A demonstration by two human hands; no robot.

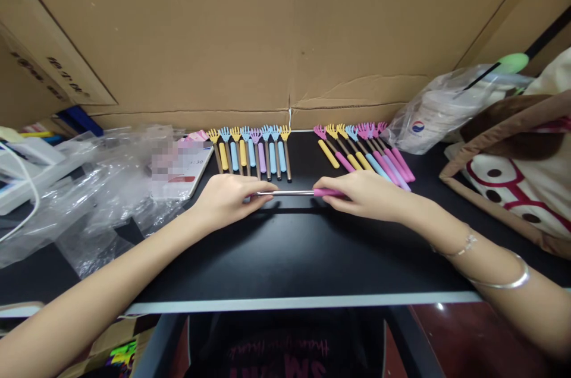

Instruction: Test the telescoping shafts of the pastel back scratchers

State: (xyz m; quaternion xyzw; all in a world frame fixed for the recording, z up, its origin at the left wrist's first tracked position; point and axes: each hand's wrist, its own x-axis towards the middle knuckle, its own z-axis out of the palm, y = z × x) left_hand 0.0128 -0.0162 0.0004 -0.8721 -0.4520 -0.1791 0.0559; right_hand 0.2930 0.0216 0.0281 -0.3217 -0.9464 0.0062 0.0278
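I hold a telescopic back scratcher [292, 192] level above the black table [285, 259]. My left hand [227, 199] is closed round its claw end, which the fingers hide. My right hand [363, 194] grips its pink handle. The metal shaft shows between the two hands. Behind them lie two groups of the same scratchers: a neat row [252, 152] with yellow, blue and purple handles, and a fanned group [366, 155] with yellow, blue and pink handles.
Crumpled clear plastic bags [98, 188] and a white card [182, 170] lie at the left. A plastic bag with cups [441, 107] and a cloth tote [513, 170] sit at the right. Cardboard walls [285, 33] close the back.
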